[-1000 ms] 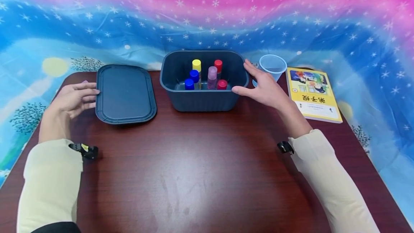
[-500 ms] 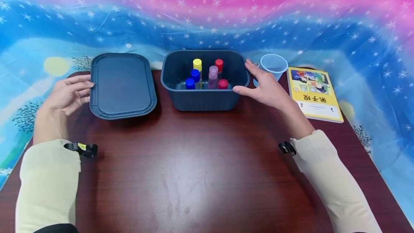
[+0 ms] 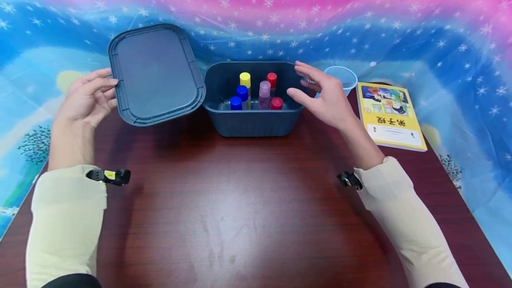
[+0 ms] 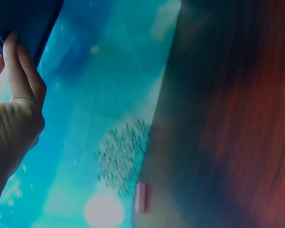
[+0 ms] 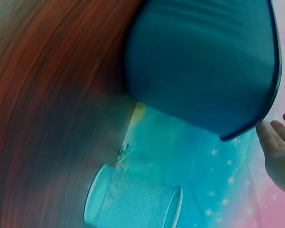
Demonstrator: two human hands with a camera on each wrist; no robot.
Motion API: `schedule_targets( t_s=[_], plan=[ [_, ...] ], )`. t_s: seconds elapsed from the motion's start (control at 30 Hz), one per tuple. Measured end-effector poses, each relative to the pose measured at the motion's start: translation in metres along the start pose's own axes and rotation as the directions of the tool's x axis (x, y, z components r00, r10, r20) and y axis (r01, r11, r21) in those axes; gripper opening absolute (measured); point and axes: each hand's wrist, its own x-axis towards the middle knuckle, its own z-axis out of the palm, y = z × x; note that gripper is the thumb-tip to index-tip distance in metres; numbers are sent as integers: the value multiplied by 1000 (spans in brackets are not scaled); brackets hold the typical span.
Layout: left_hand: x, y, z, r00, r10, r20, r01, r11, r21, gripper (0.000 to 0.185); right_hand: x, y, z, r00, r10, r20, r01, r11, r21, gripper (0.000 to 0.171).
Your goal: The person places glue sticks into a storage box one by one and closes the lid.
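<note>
My left hand (image 3: pixel 86 94) pinches the left edge of a dark blue-grey lid (image 3: pixel 156 72), thumb on top. Tilted and raised off the table, the lid overlaps the left end of a matching plastic box (image 3: pixel 252 123) in the head view. Inside the box stand several small bottles with coloured caps: a yellow-capped one (image 3: pixel 245 79), a purple one (image 3: pixel 264 94), and others capped blue and red. My right hand (image 3: pixel 330 99) hovers over the box's right end, fingers loosely spread and gripping nothing. The right wrist view shows its fingertips close to the box rim (image 5: pixel 275 85).
Behind my right hand stands a light blue mesh basket (image 3: pixel 343 77). A yellow book (image 3: pixel 392 117) lies on the wooden table (image 3: pixel 240 199) at right. The left wrist view shows a small pink block (image 4: pixel 141 197) near the table edge. A snowflake-patterned cloth (image 3: pixel 256 17) hangs behind.
My left hand has lifted the lid off the table, up and toward the box, tilting it. My right hand has come off the box's right rim and moved slightly inward over it.
</note>
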Motion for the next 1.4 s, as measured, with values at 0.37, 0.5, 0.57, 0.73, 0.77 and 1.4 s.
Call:
schedule_targets(
  t_s=[0.37, 0.5, 0.57, 0.73, 0.77, 1.4],
  plan=[
    [19, -29, 54, 995, 102, -10, -102, 994, -30, 34, 18, -26, 23, 992, 115, 42, -123, 925, 359, 42],
    [24, -37, 66, 993, 116, 25, -114, 992, -55, 30, 28, -35, 32, 979, 194, 69, -204, 871, 448, 40],
    [25, -40, 73, 993, 112, 27, -110, 992, -69, 29, 33, -39, 35, 970, 224, 92, -240, 834, 497, 41],
    [30, -48, 89, 994, 105, 26, -102, 991, -83, 26, 42, -46, 41, 939, 303, 162, -327, 645, 690, 45],
    [31, -50, 92, 994, 104, 28, -101, 991, -85, 25, 44, -47, 43, 933, 314, 176, -338, 598, 726, 45],
    [42, -51, 113, 990, -143, 2, 139, 970, 201, 64, 45, -45, 31, 940, 330, 89, -250, 488, 836, 37]
  ],
)
